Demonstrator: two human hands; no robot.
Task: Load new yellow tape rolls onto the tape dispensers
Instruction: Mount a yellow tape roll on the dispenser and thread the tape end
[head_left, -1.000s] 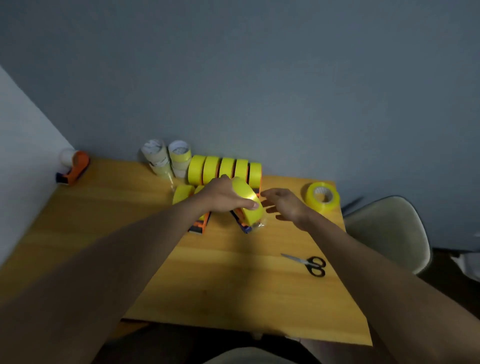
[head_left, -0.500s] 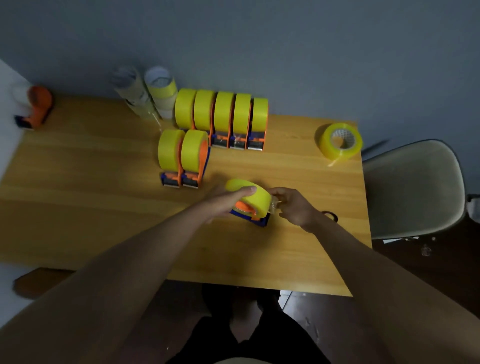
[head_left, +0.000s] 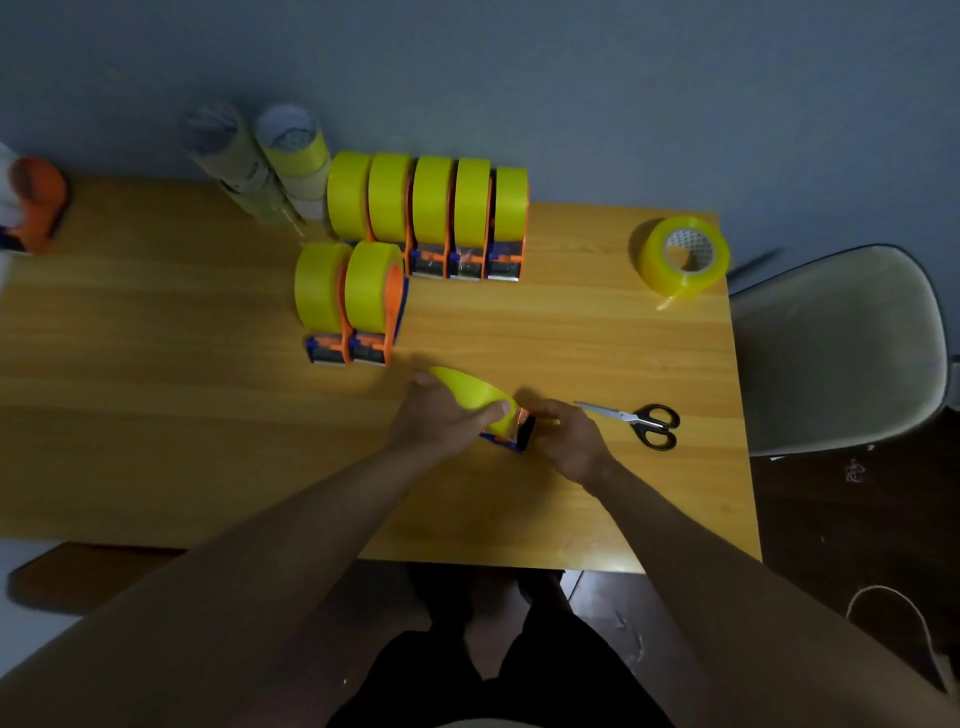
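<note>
Hands on one tape dispenser (head_left: 511, 434) at worktop (head_left: 156, 415): left hand (head_left: 441, 415) clamped round its yellow roll (head_left: 475, 392) to steady it, right hand (head_left: 566, 439) pinching the cutter end, seemingly to thread tape.

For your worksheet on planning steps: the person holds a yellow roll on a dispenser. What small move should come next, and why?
Probably draw the tape end forward: the left hand grips the yellow roll while the right hand pinches at the dispenser mouth.

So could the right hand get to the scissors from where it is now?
Probably yes. The scissors lie flat on the table just beside the right hand, blades pointing toward it, with bare wood between. But that hand is busy at the dispenser and would have to let go first.
</note>
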